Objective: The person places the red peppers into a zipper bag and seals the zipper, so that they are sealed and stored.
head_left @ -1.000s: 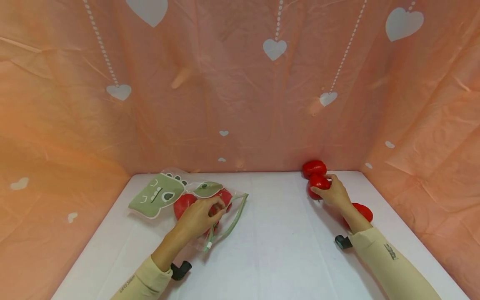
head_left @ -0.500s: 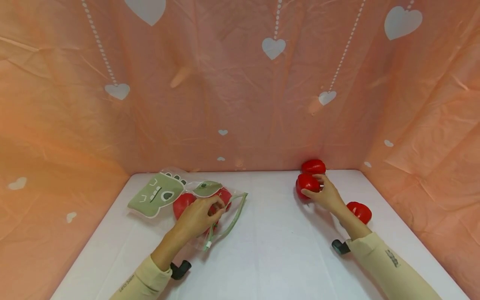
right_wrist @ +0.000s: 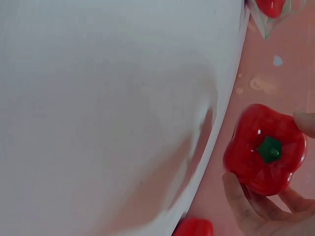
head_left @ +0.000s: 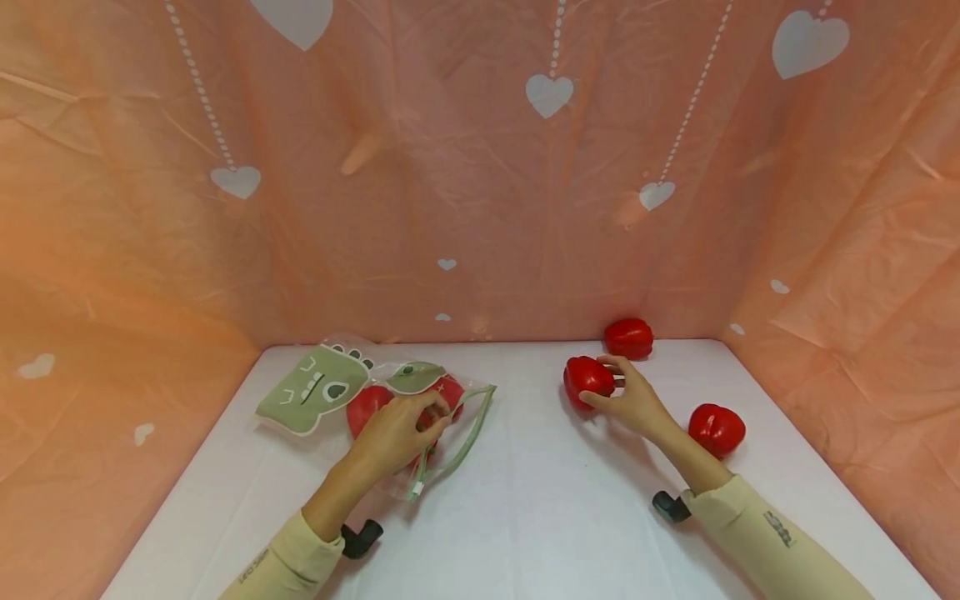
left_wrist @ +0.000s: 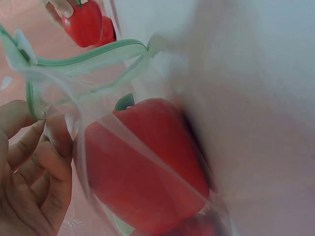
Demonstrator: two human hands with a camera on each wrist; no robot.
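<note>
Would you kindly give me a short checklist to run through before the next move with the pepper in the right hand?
1. Right hand gripping the held pepper: ok.
2. Left hand pinching the edge of the clear bag: ok.
3. Green-edged mouth open: ok, its edges stand apart in the left wrist view.
4. Held pepper at the mouth: not ok, it is off to the bag's right.
5. Room left beside the peppers inside: cannot tell.

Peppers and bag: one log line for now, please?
right fingers: hold pepper; left fingers: pinch open bag; bag: peppers inside; table: two loose peppers
</note>
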